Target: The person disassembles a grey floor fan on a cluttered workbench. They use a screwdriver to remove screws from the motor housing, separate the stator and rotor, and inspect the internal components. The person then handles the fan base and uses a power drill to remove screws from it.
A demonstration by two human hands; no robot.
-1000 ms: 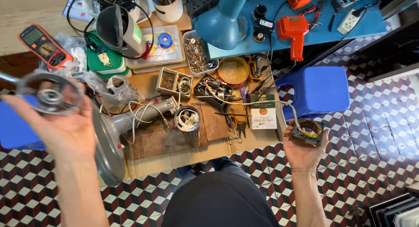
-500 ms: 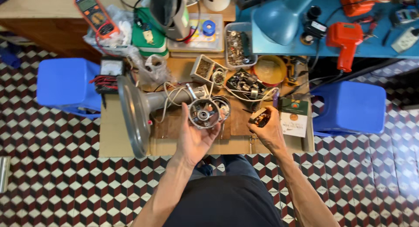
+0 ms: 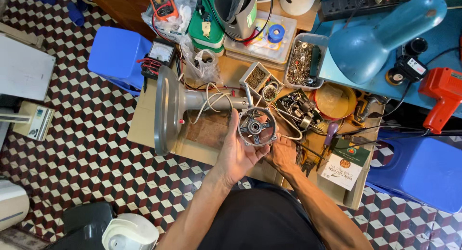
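I saw the left hand [image 3: 239, 154] and right hand [image 3: 283, 155] cupping a round metal motor housing [image 3: 257, 127] over the cluttered table [image 3: 144, 116], beside a grey fan stand [image 3: 169, 108].

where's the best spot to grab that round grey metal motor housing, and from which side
Probably by the outer rim of the round grey metal motor housing, coming from its left edge as the left hand does. The open face with spokes and centre hub points up, so the rim offers the only solid grip.

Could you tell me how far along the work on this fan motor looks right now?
Done: the fan stand lies stripped on the wooden table, wires loose. In hand: the left hand holds the round metal motor housing, with the right hand beside it. Left: parts remain scattered, and the housing is not yet mounted.
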